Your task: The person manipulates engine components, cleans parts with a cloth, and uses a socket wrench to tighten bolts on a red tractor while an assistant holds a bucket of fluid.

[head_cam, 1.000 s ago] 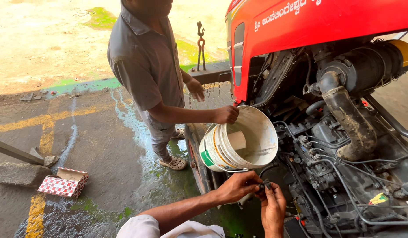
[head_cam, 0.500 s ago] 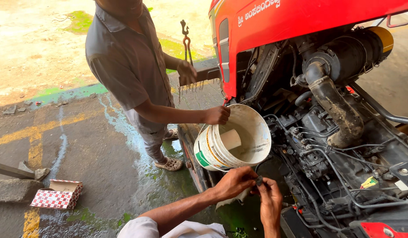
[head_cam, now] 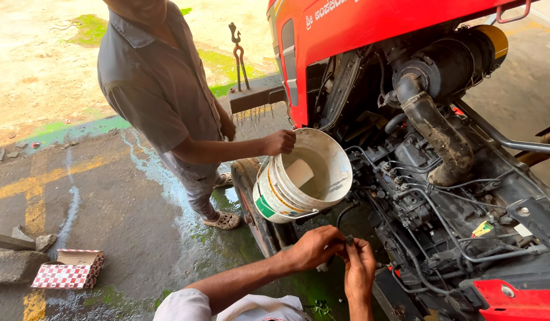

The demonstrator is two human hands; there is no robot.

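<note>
Wet concrete floor (head_cam: 108, 238) beside a red tractor (head_cam: 405, 35) with its engine (head_cam: 441, 196) exposed. Near centre, left hand (head_cam: 313, 246) and right hand (head_cam: 359, 270) meet, fingertips of both pinching a small dark part (head_cam: 348, 239) just left of the engine. Above them a co-worker's hand (head_cam: 279, 142) grips the rim of a tilted white bucket (head_cam: 304, 175). Checkered box (head_cam: 70, 268) lies far left on the floor.

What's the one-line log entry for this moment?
hands: left hand and right hand pinch small dark part | co-worker: holds white bucket | beside: tractor engine
</note>
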